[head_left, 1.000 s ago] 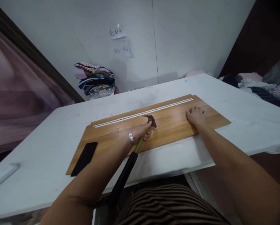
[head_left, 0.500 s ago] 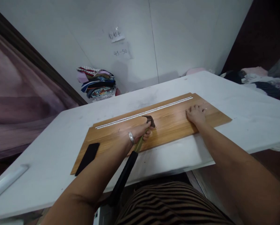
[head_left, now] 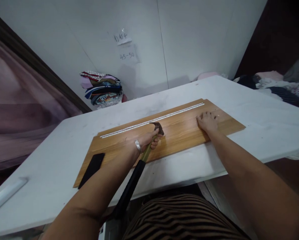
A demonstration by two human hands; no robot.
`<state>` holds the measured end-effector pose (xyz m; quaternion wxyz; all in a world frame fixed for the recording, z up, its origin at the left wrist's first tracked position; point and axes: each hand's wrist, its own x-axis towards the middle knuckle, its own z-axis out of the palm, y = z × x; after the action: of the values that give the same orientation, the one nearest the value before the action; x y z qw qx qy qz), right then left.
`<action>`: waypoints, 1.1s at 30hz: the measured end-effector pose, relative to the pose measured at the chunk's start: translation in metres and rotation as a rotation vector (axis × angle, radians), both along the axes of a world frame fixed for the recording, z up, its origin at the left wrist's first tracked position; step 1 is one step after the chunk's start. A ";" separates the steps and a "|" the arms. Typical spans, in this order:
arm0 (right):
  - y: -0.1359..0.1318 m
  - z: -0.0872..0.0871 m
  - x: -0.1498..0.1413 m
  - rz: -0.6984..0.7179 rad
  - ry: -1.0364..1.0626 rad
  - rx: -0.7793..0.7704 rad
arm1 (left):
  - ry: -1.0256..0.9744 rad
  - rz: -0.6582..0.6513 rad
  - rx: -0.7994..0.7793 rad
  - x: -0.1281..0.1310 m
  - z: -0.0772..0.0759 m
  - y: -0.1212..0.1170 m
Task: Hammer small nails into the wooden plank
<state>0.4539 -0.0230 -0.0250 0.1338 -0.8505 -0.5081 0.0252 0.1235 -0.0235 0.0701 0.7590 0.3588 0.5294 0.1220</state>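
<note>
My left hand point(head_left: 150, 139), with a silver bracelet at the wrist, is closed around the neck of a claw hammer point(head_left: 134, 176), just below its head. The head is low over a wooden board point(head_left: 181, 126), its face close to the surface. The long black grip slants back toward my body. My right hand point(head_left: 208, 121) rests on the board's right part, fingers spread on the wood. Two thin white strips point(head_left: 151, 120) run along the board's far side. A small nail point(head_left: 125, 139) appears to stand in the board left of the hammer.
A black flat slab point(head_left: 91, 170) lies on the board's left end, partly behind my left forearm. The board lies on a white table point(head_left: 46, 160). A white roll point(head_left: 6, 195) is at the left edge. Folded cloths point(head_left: 103, 88) are stacked by the wall; more fabric point(head_left: 276, 85) lies at right.
The view has shifted slightly. Both hands keep their places on the board, and the hammer stays in my left hand in almost the same pose.
</note>
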 end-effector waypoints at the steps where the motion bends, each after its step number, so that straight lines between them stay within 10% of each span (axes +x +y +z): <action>1: 0.000 -0.001 0.000 0.001 0.001 0.001 | -0.001 0.003 -0.002 0.000 0.001 0.000; 33: -0.001 0.004 0.000 0.000 -0.002 -0.022 | 0.060 -0.033 -0.014 0.008 0.008 -0.005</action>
<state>0.4535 -0.0240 -0.0209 0.1240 -0.8519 -0.5079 0.0301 0.1313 -0.0285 0.0784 0.7470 0.3657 0.5470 0.0950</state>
